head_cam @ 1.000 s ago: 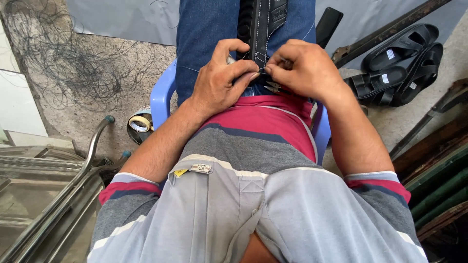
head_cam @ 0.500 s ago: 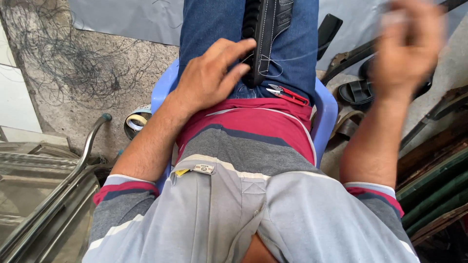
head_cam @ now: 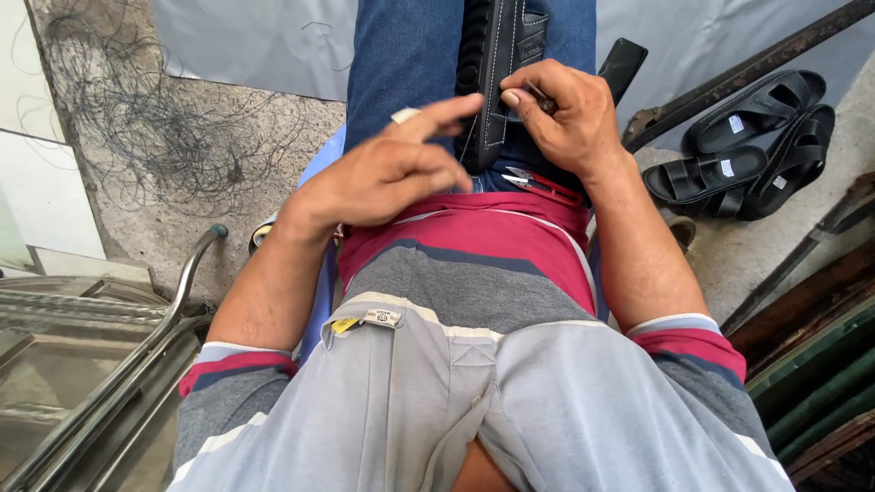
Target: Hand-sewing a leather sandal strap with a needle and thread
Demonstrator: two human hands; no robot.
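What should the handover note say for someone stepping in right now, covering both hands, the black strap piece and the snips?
Left hand: free, fingers spread, hovering just beside the black stitched strap piece, holding nothing visible.
Right hand: fingertips pinching the strap piece's right edge on the lap.
Strap piece: lies lengthwise along the jeans, white stitching visible along it.
Red-handled snips: resting on the lap below the right hand, untouched.
Pair of black sandals: on the floor to the right.
Done: a stitch line shows on the strap.
Left: cannot tell how much stitching remains; no thread or needle visible.
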